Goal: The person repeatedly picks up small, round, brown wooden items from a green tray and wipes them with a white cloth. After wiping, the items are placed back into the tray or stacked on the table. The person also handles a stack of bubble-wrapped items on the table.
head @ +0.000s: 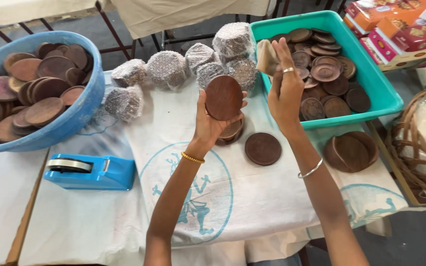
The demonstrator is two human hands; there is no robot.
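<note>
Right now my left hand point(212, 123) holds 1 round wooden disc point(224, 97) upright above the cloth-covered surface point(252, 197), fingers curled around its lower edge. My right hand point(284, 91) is raised beside it, fingers pinching a small tan pad point(266, 56) near the teal tray point(375, 83) of discs. Another disc point(263, 148) lies flat just below, beside a short stack point(231, 132).

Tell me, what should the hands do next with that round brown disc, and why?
Probably bring the right hand across so its tan scrap meets the wooden disc. The left hand holds the disc upright with its flat face bare, and the scrap is raised just beside it, not yet touching. What the scrap is made of I cannot tell.
</note>
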